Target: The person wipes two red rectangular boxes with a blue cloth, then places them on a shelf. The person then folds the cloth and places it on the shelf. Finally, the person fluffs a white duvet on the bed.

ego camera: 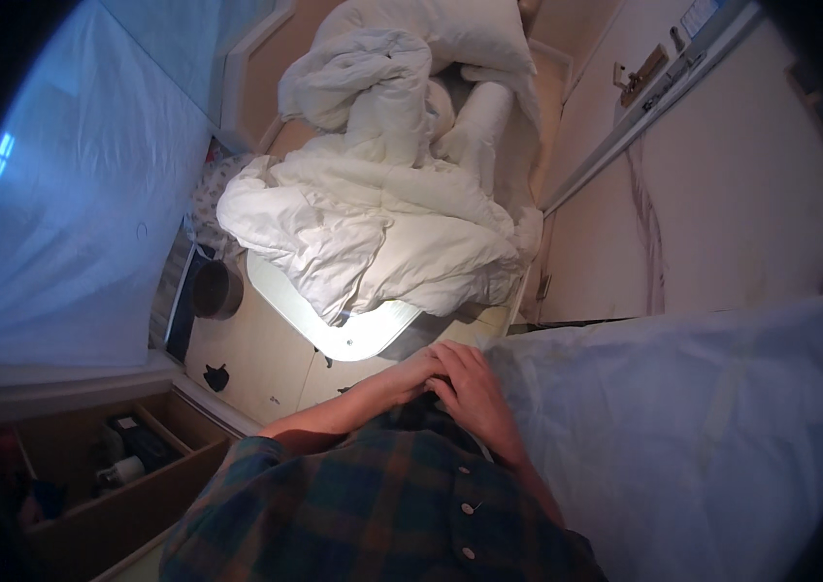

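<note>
My left hand [415, 372] and my right hand [468, 385] meet in front of my body, the right one lapping over the left one's fingers. Whether anything is between them is hidden. Just beyond them lies a white board with rounded corners [349, 348], brightly lit at its near end. Heaped over it is a rumpled white duvet [397, 233], with a white pillow [455, 33] at the far end.
An open wooden drawer [120, 524] holding several items is at lower left. Beside the board stands a brown round container [217, 289]. Translucent sheeting [91, 189] hangs at left. White sheeting [673, 407] spreads on the right, below a door with a brass handle [643, 74].
</note>
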The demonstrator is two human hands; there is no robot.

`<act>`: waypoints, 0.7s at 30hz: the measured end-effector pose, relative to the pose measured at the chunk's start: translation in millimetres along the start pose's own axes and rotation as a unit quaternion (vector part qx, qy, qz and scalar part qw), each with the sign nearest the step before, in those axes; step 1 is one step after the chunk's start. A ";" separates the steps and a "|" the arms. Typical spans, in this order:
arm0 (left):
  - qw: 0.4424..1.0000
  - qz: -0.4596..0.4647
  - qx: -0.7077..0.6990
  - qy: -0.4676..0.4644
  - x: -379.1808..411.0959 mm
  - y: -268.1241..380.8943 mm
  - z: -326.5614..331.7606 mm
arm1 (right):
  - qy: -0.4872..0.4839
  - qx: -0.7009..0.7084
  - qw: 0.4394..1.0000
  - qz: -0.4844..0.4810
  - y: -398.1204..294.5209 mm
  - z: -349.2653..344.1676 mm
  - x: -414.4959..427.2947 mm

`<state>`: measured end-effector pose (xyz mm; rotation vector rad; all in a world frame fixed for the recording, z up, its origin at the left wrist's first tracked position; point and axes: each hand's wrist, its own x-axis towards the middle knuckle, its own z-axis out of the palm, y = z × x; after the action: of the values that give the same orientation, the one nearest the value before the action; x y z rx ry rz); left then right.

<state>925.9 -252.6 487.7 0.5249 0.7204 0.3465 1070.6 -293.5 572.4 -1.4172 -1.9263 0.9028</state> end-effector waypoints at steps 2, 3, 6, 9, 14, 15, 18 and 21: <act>1.000 -0.006 0.003 0.003 10.9 2.2 -2.5 | -0.006 -0.001 1.000 0.000 8.0 -5.9 7.9; 1.000 -0.008 0.004 0.005 15.4 4.0 -4.0 | -0.011 -0.003 1.000 0.003 11.1 -8.7 11.8; 1.000 -0.011 -0.024 0.001 32.5 14.4 -2.3 | -0.024 -0.009 0.999 0.021 18.9 -19.5 26.4; 0.999 -0.009 -0.046 0.010 52.5 33.6 1.3 | -0.037 -0.028 0.999 0.020 26.8 -32.6 49.8; 0.996 0.079 -0.036 -0.003 72.2 80.8 -0.6 | -0.068 -0.059 0.996 -0.011 33.8 -58.2 105.0; 0.994 0.110 -0.002 0.018 61.1 102.2 9.1 | -0.075 -0.057 0.995 -0.021 34.4 -60.0 117.2; 0.987 0.145 -0.050 0.045 64.9 120.5 -5.7 | -0.096 -0.063 0.991 -0.070 34.0 -56.8 150.3; 0.981 0.145 -0.121 0.044 74.4 117.2 -34.7 | -0.125 -0.057 0.986 -0.096 33.3 -47.3 173.4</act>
<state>939.8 -110.3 492.4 0.3849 0.6767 0.7241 1079.5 -111.2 584.5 -1.1981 -2.2903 0.9268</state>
